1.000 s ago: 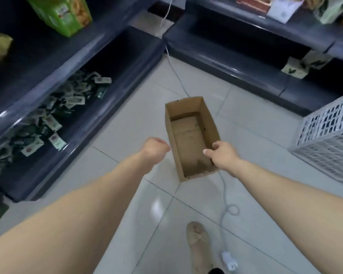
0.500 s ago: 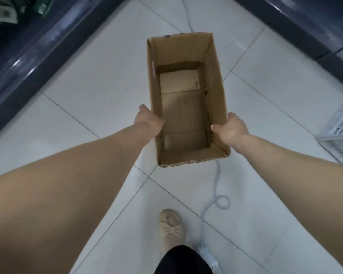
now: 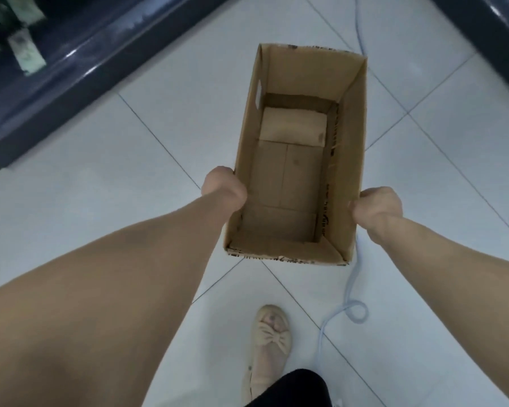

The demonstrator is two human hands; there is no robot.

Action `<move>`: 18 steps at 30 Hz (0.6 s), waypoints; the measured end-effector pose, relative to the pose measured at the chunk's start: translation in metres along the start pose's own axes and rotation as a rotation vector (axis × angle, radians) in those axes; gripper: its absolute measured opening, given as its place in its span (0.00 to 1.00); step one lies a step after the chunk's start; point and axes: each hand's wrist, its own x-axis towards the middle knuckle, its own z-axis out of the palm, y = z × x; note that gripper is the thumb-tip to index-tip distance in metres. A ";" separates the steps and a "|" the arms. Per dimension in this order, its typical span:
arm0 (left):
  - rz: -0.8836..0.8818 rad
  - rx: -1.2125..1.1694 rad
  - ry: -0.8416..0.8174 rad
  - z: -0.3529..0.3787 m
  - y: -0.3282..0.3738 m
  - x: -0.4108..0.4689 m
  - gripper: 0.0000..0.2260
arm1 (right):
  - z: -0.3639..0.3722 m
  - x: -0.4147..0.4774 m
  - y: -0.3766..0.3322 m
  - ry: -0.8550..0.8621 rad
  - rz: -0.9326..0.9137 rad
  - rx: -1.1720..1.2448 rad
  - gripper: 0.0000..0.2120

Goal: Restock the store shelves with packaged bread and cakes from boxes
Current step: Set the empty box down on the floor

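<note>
At the frame's centre, the cardboard box (image 3: 299, 160) shows a bare bottom, each long wall pinched in the grip of the left hand (image 3: 225, 189) and right hand (image 3: 376, 208), so this box looks emptied, though shelf (image 3: 80, 63) stock at upper left is mostly unseen.

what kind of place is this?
Likely a shop aisle: dark low shelf holding small packets, white tiled floor, and an empty cardboard box held in both hands.
</note>
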 end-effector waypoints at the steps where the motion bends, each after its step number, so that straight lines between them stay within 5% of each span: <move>1: -0.029 -0.028 0.016 -0.013 -0.017 -0.003 0.14 | 0.006 -0.014 -0.012 -0.018 -0.035 -0.021 0.06; 10: -0.269 -0.274 0.124 -0.143 -0.229 -0.068 0.10 | 0.079 -0.184 -0.140 -0.212 -0.324 -0.230 0.08; 18: -0.506 -0.460 0.255 -0.212 -0.468 -0.153 0.11 | 0.227 -0.368 -0.216 -0.358 -0.564 -0.338 0.15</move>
